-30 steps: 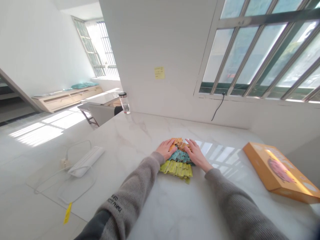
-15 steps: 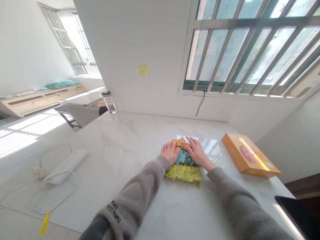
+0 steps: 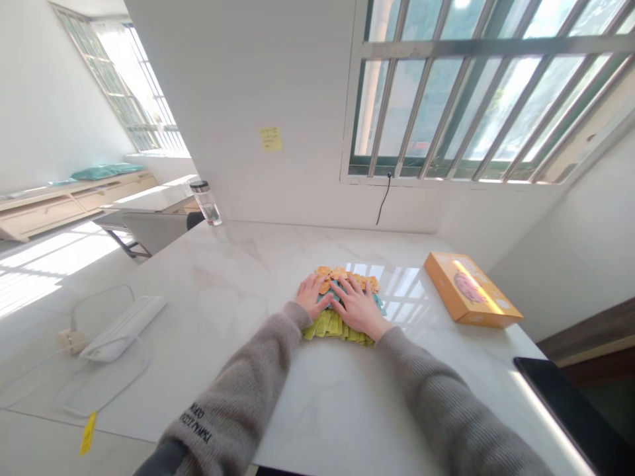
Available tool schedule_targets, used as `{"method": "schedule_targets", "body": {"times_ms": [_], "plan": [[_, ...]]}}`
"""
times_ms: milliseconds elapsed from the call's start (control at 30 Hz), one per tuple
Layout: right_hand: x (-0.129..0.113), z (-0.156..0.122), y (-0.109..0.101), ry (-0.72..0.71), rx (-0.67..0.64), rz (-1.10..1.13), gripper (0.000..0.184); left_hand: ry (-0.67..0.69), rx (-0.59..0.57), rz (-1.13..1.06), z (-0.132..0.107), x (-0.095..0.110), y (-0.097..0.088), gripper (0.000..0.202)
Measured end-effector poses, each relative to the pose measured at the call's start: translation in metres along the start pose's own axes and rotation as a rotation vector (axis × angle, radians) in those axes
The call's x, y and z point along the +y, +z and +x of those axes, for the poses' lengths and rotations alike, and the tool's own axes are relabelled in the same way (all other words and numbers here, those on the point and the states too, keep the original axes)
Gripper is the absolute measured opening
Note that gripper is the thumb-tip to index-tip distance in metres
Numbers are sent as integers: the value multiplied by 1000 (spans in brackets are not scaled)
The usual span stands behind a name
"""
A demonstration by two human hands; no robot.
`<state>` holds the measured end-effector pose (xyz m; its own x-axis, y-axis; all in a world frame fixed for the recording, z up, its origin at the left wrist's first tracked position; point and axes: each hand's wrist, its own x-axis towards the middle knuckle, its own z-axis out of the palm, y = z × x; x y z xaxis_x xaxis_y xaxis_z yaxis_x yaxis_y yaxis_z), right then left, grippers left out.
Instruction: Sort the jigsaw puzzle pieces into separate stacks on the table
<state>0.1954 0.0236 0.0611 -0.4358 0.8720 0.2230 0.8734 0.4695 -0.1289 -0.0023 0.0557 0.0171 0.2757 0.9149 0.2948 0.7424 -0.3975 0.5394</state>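
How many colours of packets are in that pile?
3: orange packets at the far edge, teal packets in the middle under the right hand, yellow packets nearest. Others may be hidden beneath.

Hands closed in
The right hand point(image 3: 360, 309) has slid onto the middle of the packet pile point(image 3: 327, 326), covering most teal packets point(image 3: 378, 303); the left hand point(image 3: 311, 297) now touches it.

a home: marble table point(image 3: 238, 277); barred window point(image 3: 471, 99); low wooden bench point(image 3: 64, 205)

A hand can slide freely over the white table point(image 3: 238, 284) left of the packets point(image 3: 327, 326). An orange box point(image 3: 469, 291) lies to the right, and a bottle point(image 3: 205, 203) stands far back left.
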Motion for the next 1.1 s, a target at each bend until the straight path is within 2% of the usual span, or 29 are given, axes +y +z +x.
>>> {"method": "schedule_targets", "body": {"times_ms": [133,200,267,333,433,633,733,833,933,1100], "plan": [[9,-26,-18,-37,151,56,49,111,-104,98,-30,2,-16,97],[12,-47,-23,-148,159,79,50,142,-161,149,-46,3,-20,112],[16,-65,-22,-254,122,74,62,140,-199,199,-56,6,-20,120],[22,-75,-17,-278,111,54,74,130,-202,228,-61,11,-15,118],[38,-74,-8,-204,134,33,83,110,-160,231,-58,21,-8,105],[68,-69,-4,-39,160,21,69,110,-89,231,-49,34,-6,86],[61,-79,-7,-55,192,28,61,115,-71,213,-47,31,-10,82],[42,-86,-9,-150,205,41,55,106,-65,221,-45,27,-12,80],[24,-83,-8,-244,162,69,45,104,-70,232,-43,28,-14,81],[14,-69,-2,-180,143,96,34,37,-87,280,-51,28,-24,98]]}}
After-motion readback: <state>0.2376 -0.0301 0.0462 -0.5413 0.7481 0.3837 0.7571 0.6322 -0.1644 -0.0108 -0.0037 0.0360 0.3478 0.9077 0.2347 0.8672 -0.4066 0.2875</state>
